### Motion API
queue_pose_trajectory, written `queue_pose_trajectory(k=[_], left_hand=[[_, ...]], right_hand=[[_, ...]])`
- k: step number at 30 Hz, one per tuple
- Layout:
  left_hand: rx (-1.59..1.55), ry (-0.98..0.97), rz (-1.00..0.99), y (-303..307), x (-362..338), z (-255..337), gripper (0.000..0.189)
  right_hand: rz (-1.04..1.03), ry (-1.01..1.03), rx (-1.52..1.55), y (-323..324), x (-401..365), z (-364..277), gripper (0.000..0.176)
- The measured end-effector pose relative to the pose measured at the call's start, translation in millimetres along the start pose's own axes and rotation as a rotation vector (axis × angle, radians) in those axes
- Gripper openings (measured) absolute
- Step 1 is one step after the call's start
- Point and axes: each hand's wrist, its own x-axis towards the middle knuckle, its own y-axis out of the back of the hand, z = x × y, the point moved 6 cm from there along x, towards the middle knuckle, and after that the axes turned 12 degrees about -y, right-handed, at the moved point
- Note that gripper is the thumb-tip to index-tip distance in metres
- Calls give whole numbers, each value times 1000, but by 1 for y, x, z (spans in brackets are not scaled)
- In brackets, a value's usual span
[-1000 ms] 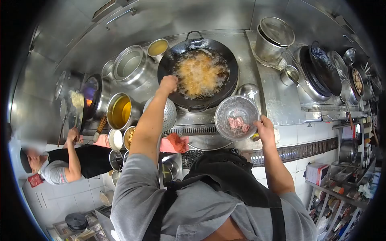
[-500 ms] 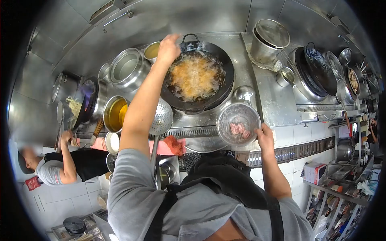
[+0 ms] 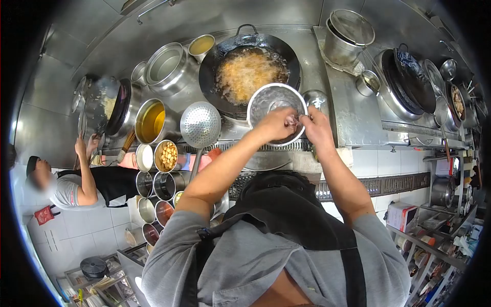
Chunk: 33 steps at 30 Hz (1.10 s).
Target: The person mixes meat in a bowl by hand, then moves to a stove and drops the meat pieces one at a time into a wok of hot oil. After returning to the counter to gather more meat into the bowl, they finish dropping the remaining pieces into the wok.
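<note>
Fingers of the left hand (image 3: 277, 126) curl into the steel bowl (image 3: 262, 102), pinching the meat pieces (image 3: 292, 121) — right hand (image 3: 316, 130) clamps the rim beside them, equally near; the frying wok (image 3: 244, 71) lies just beyond the fingertips.

The person wears a grey short-sleeved T-shirt (image 3: 240, 266) under a black apron (image 3: 291, 215) with two black shoulder straps (image 3: 353, 276), forearms uncovered from the sleeve hems to the left hand (image 3: 279, 125) and right hand (image 3: 318, 129).

Steel bowl (image 3: 263, 102), raw meat (image 3: 291, 121) inside
</note>
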Motion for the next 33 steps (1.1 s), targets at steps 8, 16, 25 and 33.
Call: queue_pose_trajectory(k=[8, 16, 25, 33], left_hand=[[-83, -44, -84, -29, 0, -8, 35], [-197, -208, -252, -51, 5, 14, 39], [-566, 163, 78, -1, 108, -100, 24], [513, 76, -202, 14, 215, -169, 46]], right_hand=[[-27, -44, -38, -2, 5, 23, 18], [91, -84, -67, 22, 2, 43, 18], [163, -339, 16, 76, -18, 113, 26], [291, -390, 106, 114, -79, 146, 15]])
